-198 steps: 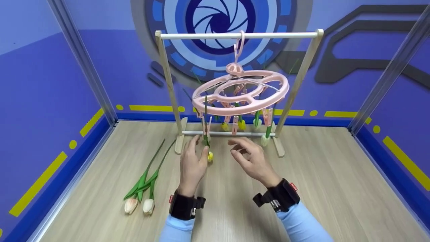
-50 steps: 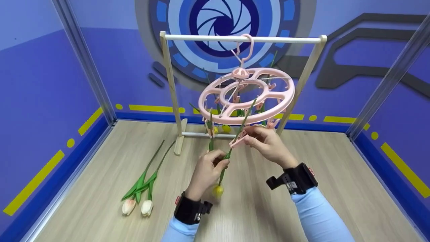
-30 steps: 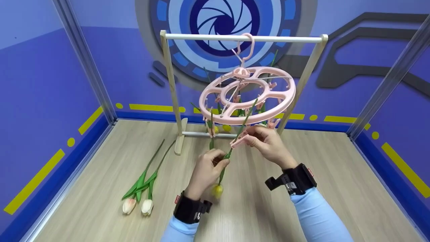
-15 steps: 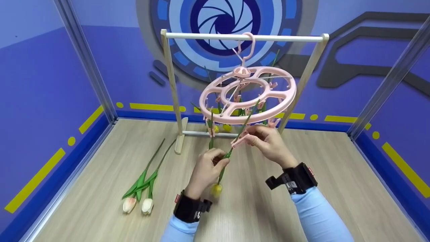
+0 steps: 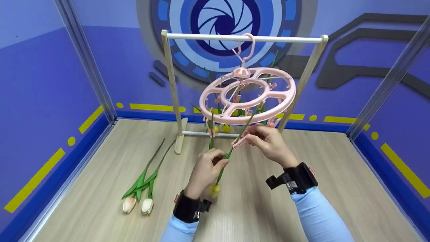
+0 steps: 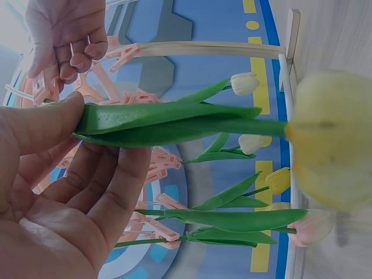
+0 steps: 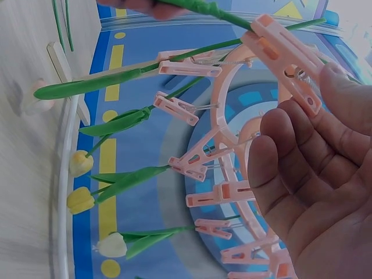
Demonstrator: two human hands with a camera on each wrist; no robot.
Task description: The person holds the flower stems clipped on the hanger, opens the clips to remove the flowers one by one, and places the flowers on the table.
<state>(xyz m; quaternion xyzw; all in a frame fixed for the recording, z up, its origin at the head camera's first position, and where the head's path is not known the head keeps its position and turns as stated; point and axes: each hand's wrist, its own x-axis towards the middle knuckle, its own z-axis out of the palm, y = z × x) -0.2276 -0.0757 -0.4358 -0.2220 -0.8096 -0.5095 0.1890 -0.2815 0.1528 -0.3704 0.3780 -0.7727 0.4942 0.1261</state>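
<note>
My left hand (image 5: pixel 206 171) pinches a yellow tulip (image 5: pixel 214 191) by its green leaves and stem, bloom hanging down. A pink clothespin (image 5: pixel 240 141) is pinched at its handle end by the thumb and fingers of my right hand (image 5: pixel 268 144). In the right wrist view the tulip's stem crosses the tip of that clothespin (image 7: pixel 285 64). Both hands work under the front rim of a round pink clip hanger (image 5: pixel 231 119). Other tulips hang bloom-down from its clips, such as a white tulip (image 6: pixel 244 83) and a yellow tulip (image 7: pixel 80 200).
A wooden rack (image 5: pixel 171 80) carries the hanger on its white top bar (image 5: pixel 208 36). On the table (image 5: pixel 100 181) to the left lie a pink-white tulip (image 5: pixel 129 205) and a white tulip (image 5: pixel 147 206), leaves crossing. Blue panels (image 5: pixel 40 101) enclose the table.
Since the oldest frame the hanger has turned, and my right hand has taken hold of a clothespin. Over the last second the tulip tilts a little more, its bloom drifting left.
</note>
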